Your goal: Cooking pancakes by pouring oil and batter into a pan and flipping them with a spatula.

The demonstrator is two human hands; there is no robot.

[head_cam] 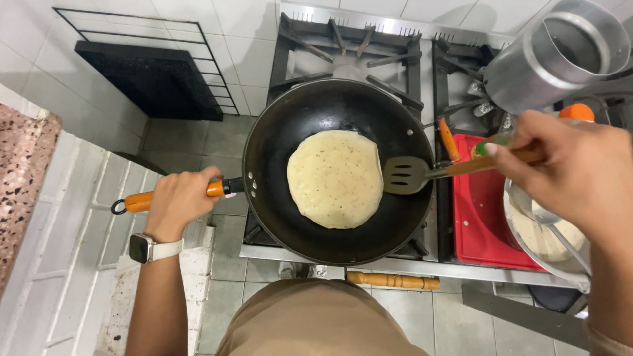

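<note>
A black frying pan (277,148) sits over the stove burner with a pale round pancake (335,178) lying flat in it. My left hand (178,201) grips the pan's orange handle (138,202) out to the left; a watch is on that wrist. My right hand (570,168) holds the wooden handle of a slotted spatula (407,175), whose blade rests inside the pan at the pancake's right edge.
A gas stove (349,46) with black grates lies under the pan. A red cutting board (484,204), a metal bowl of batter with a ladle (544,237) and a tall metal pot (560,49) stand to the right. White tiled walls are at left.
</note>
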